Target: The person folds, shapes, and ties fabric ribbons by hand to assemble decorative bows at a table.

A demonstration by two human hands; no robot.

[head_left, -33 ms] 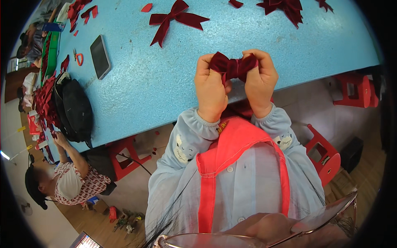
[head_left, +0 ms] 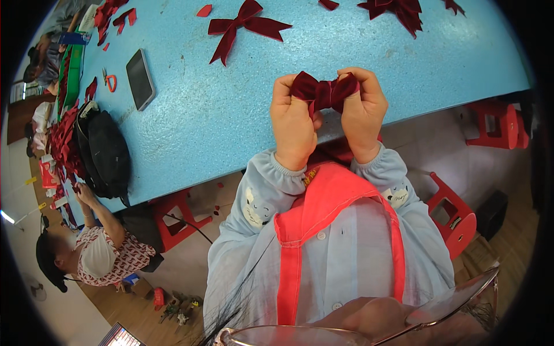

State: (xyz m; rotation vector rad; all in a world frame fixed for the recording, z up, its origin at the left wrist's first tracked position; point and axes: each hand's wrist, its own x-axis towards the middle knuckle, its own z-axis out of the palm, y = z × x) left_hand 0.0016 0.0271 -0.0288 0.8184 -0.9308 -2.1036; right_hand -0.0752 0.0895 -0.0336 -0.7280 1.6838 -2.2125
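Note:
A dark red velvet bow is held up between my two hands, above the near edge of the blue table. My left hand pinches its left loop, thumb in front and fingers curled behind. Its right loop is gripped by my right hand in the same way. The knot shows between the thumbs; the tails below are mostly hidden by the hands. Farther off on the table lies another dark red bow with its tails spread, and a pile of bows sits at the far right.
To the left lie a phone, small orange-handled scissors and a black bag beside heaped red ribbon. A co-worker sits at the table's left side. Red stools stand on the floor at right.
The bow has tilted very slightly between my hands, its left loop shifting a little leftward. Both hands keep their grip.

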